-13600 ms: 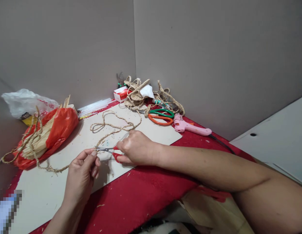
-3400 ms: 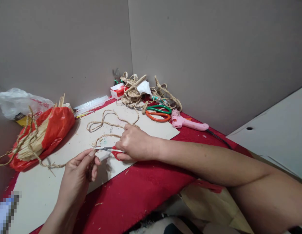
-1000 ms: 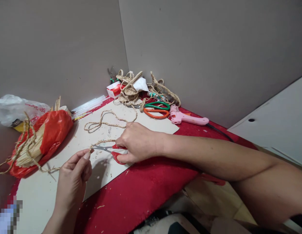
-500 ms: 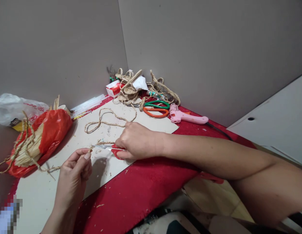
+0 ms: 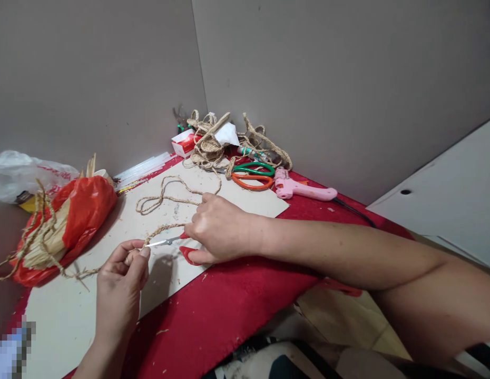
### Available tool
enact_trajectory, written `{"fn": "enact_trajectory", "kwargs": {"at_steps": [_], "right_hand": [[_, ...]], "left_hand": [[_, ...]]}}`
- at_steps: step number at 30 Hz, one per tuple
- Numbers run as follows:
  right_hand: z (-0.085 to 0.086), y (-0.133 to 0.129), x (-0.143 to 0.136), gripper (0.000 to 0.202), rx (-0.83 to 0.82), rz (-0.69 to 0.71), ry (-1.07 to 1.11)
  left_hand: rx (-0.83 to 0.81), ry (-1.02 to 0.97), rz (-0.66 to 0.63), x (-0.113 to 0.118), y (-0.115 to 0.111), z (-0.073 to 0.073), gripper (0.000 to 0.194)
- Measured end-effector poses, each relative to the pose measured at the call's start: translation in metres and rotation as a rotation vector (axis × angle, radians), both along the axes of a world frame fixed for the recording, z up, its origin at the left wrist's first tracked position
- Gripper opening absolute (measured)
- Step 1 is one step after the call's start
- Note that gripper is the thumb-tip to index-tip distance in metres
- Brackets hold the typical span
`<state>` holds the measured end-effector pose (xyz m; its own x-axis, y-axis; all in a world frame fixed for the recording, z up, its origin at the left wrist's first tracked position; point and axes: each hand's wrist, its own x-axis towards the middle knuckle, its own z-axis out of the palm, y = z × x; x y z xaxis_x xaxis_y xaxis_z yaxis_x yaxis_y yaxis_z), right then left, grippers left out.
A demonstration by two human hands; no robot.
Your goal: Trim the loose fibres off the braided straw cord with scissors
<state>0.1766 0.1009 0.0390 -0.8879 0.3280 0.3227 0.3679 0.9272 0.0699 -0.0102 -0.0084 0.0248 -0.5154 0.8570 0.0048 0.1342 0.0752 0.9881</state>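
My left hand (image 5: 124, 273) pinches a braided straw cord (image 5: 162, 228) between thumb and fingertips, low over the pale board (image 5: 189, 263). My right hand (image 5: 213, 229) holds small scissors (image 5: 185, 255) by their red handles. The scissor tips touch the cord right at my left fingertips. From there the cord runs right, toward my right hand, and a thin loop of cord (image 5: 182, 181) lies on the board behind that hand. Another stretch of cord trails left from my left hand to the straw bundle.
At left, a red plastic bag (image 5: 95, 202) holds straw, beside a clear bag (image 5: 27, 173). At the back lie a cord heap (image 5: 209, 150) and green- and orange-handled scissors (image 5: 253, 181). A pink glue gun (image 5: 308, 190) rests on the red cloth (image 5: 197, 316), near grey walls.
The scissors have come slightly lower and tilted, their handles now further apart. More of the cord between my hands shows, raised a little above the blades.
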Motion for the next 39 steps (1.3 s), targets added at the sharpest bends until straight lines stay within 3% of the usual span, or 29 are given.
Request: {"fn": "enact_trajectory", "kwargs": {"at_steps": [9,12,15,20,27,34,39], "right_hand": [[0.002,-0.001,-0.002,0.036,-0.098,0.008,-0.103],[0.004,0.003,-0.001,0.034,-0.118,-0.056,-0.113],[0.005,0.004,0.0,0.037,-0.096,-0.074,-0.055],[0.004,-0.003,0.001,0.042,-0.042,0.019,-0.012],[-0.001,-0.006,-0.002,0.039,-0.011,0.004,0.005],[0.001,0.001,-0.003,0.032,-0.095,-0.034,-0.058],[0.002,0.009,-0.002,0.033,-0.306,-0.152,0.225]], "left_hand": [[-0.003,0.017,0.001,0.0,-0.001,-0.001,0.022],[0.017,-0.002,0.019,0.002,-0.002,0.001,0.022],[0.036,0.0,0.045,0.002,-0.003,0.004,0.022],[0.039,-0.005,0.038,0.002,-0.003,0.004,0.022],[0.004,0.062,0.032,0.007,-0.004,0.001,0.023],[0.03,0.055,0.042,0.007,-0.004,0.001,0.02],[0.06,0.018,0.041,0.008,-0.005,0.005,0.018]]}}
